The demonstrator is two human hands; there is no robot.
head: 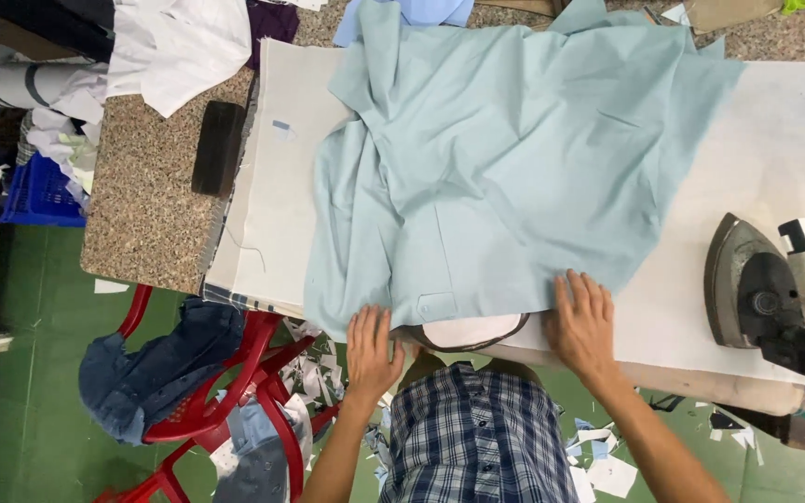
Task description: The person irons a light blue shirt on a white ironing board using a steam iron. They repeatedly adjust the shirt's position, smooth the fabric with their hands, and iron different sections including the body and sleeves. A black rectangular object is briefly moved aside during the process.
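Nearest the camera, a blue-and-white checked shirt (477, 428) is seen on the person's own body, at the near edge of the surface (775, 140).

Left hand (372, 346): laid flat, fingers spread and extended, on the near hem of a pale blue-green shirt (505, 158); nothing is gripped.

Right hand (582, 321): likewise laid flat and open, fingers pressed on the shirt's lower edge, just right of the collar (472, 331).

Shirt: spread across the white padded surface, its collar at the near edge between the two hands. The upper half is bunched and folded over itself; only the strip under the hands is judged to be smoothed, so most of the flattening appears left to do.

Electric iron (761, 293): set on the surface well to the right, untouched.

Dark block (217, 147): at the left, on the speckled stone counter (142, 205).

Below, left: a red plastic chair (225, 382) draped with denim garments (156, 368); paper scraps (607, 466) scattered on the green floor (39, 410). A blue crate (39, 191) is noted at far left.
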